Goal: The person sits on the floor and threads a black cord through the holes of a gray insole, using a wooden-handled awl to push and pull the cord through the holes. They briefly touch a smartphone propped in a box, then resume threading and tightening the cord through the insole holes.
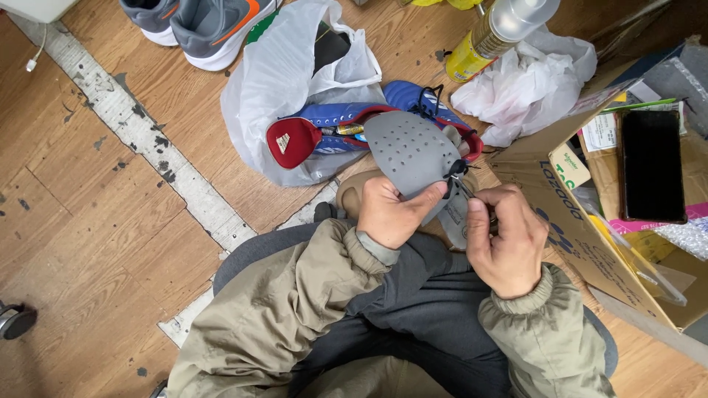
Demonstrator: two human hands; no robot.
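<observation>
Olive padded jacket sleeves with ribbed cuffs fill the bottom centre of the frame, over dark grey trousers. From them, both of the person's hands meet at the middle of the picture. The left hand is closed on the lower edge of a grey perforated shoe panel, thumb lying across its face. The right hand has its thumb and fingertips pinched together on a thin black lace at the panel's right edge.

That panel is matte, flexible-looking, rounded like a tongue or toe cover, and dotted with rows of small holes. It sits just above the person's lap, in front of a blue sports shoe with a red heel tab and red lining, lying on its side on the floor.

Judging from the grip, the lace could slip out of the pinch, or its knot could tighten, if it is pulled too sharply. The soft panel could also fold under the thumb.

Beneath the blue shoe lies a crinkled, translucent white plastic bag. A second crumpled white bag lies at upper right, beside a yellow spray can with a clear cap. Grey trainers with orange stripes sit at the top edge. At far right, an open cardboard box holds papers and a dark phone. The floor is worn wood laminate, crossed by a pale, chipped strip.
</observation>
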